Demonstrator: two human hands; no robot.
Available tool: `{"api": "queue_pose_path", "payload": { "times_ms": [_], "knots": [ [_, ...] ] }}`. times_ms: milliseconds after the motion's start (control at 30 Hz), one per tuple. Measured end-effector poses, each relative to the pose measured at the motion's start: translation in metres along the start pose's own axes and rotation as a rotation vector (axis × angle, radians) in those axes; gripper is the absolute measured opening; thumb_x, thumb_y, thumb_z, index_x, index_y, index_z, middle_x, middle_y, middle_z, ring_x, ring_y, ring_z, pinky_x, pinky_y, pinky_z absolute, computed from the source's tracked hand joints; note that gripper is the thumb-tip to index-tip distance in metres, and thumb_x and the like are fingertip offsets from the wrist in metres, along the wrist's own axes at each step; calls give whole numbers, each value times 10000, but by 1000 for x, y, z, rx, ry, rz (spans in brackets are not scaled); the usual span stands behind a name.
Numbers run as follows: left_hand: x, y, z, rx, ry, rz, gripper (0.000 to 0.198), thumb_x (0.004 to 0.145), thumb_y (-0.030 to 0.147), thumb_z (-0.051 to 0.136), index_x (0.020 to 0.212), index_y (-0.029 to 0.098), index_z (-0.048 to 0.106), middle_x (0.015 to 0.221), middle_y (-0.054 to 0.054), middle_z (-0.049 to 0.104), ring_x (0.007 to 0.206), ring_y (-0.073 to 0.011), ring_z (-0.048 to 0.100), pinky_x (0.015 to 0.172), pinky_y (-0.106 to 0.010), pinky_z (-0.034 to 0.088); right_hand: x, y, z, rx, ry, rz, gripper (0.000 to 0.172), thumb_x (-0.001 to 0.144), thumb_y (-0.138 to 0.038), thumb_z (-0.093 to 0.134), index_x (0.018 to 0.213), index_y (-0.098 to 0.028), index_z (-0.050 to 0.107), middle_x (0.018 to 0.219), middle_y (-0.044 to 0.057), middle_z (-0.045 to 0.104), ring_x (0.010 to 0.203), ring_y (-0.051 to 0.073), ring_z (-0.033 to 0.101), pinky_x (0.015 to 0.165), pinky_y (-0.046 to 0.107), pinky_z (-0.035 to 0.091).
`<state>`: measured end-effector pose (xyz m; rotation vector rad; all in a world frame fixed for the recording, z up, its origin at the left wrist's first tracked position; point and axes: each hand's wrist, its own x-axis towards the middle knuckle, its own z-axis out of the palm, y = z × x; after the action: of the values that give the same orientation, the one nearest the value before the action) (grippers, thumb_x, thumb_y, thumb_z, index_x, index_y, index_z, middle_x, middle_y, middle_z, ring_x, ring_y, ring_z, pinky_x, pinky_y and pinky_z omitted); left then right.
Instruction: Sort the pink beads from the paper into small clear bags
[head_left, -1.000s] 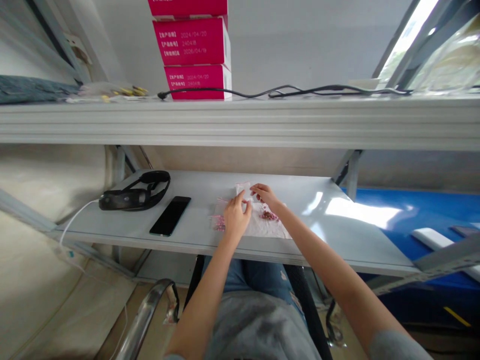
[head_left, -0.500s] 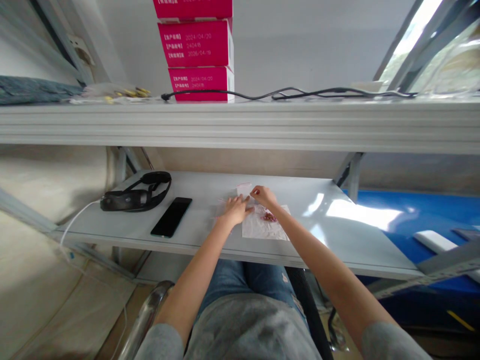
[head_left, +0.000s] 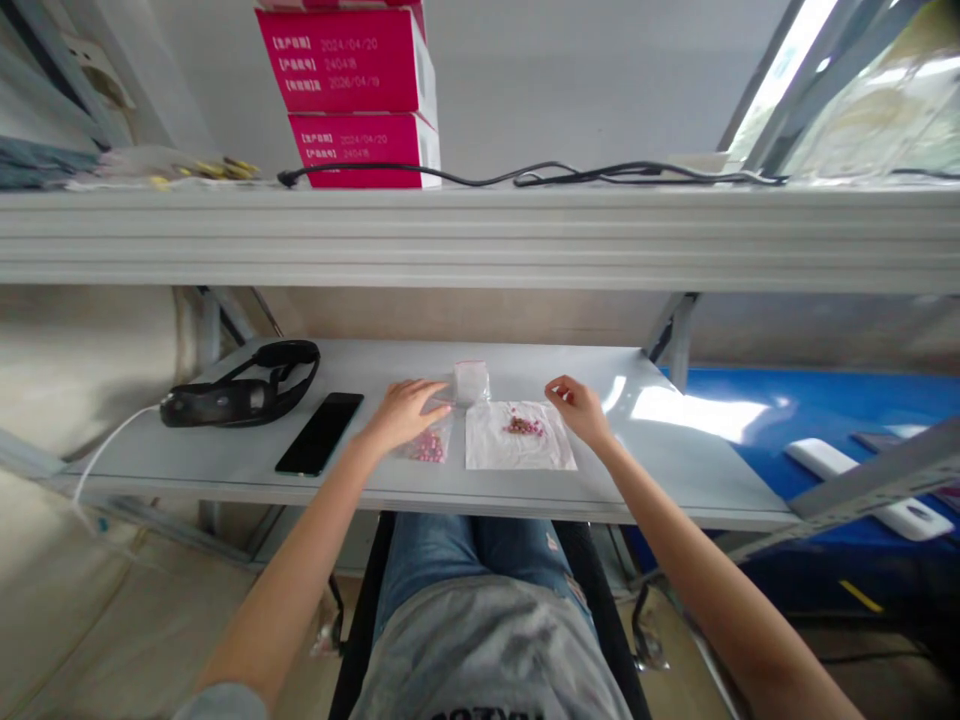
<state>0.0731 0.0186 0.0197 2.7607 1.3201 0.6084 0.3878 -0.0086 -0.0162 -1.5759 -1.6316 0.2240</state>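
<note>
Small pink and reddish beads [head_left: 524,426] lie in a loose pile on a white sheet [head_left: 487,450] on the grey tabletop. A clear bag of pink beads [head_left: 429,446] is left of the sheet, with my left hand [head_left: 407,410] over its upper part, fingers apart and holding nothing visible. Behind the sheet sits a small clear bag with white contents [head_left: 471,383]. My right hand [head_left: 577,404] hovers at the sheet's right rear corner, thumb and fingertips curled together; whatever may be between them is too small to make out.
A black phone [head_left: 320,434] and a black strapped headset [head_left: 240,392] with a white cable lie on the left of the table [head_left: 645,440]. Above the table runs a shelf [head_left: 480,237] bearing pink boxes [head_left: 360,150] and a black cable [head_left: 570,175].
My hands have moved apart, the left one leftward and the right one rightward. The bag of pink beads and the small bag behind the sheet now show more fully. The camera view has shifted.
</note>
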Motion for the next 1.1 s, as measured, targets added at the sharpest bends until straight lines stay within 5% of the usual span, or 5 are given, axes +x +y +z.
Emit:
{"api": "queue_pose_path", "payload": {
  "times_ms": [300, 600, 767, 933, 1100],
  "knots": [
    [-40, -5, -2, 3, -197, 42, 275, 831, 376, 517, 1041, 247, 639, 1069, -30, 665, 1001, -213, 586, 873, -342, 389, -15, 15, 5, -38, 54, 35, 241, 772, -346, 478, 881, -190, 626, 616, 9, 583, 537, 140, 503, 531, 242, 346],
    [-43, -3, -13, 97, -8, -9, 214, 837, 234, 485, 982, 241, 642, 964, -34, 690, 885, -221, 614, 830, -392, 423, -17, 10, 2, -89, 38, 10, 233, 790, -324, 464, 897, -196, 627, 618, 7, 582, 555, 140, 509, 541, 241, 336],
    [-29, 19, -26, -317, 310, -155, 253, 844, 312, 483, 1062, 233, 586, 955, -34, 665, 846, -172, 625, 810, -334, 478, -20, -10, 4, 112, -28, -35, 255, 791, -357, 487, 906, -185, 635, 658, 10, 588, 536, 121, 478, 541, 244, 357],
    [3, 54, 5, -929, 349, -227, 273, 847, 327, 485, 1100, 226, 501, 1029, -44, 592, 683, -111, 643, 665, -268, 530, -28, -41, 1, 555, -351, 1, 411, 835, -491, 433, 981, -163, 633, 650, 14, 569, 536, 110, 468, 512, 239, 365],
    [31, 77, 48, -1118, 332, -256, 310, 849, 391, 477, 1116, 237, 452, 1033, -36, 530, 536, -54, 595, 500, -197, 513, -29, -48, 0, 749, -387, 123, 419, 797, -527, 489, 922, -152, 628, 507, -45, 419, 442, 82, 335, 425, 223, 249]
  ]
}}
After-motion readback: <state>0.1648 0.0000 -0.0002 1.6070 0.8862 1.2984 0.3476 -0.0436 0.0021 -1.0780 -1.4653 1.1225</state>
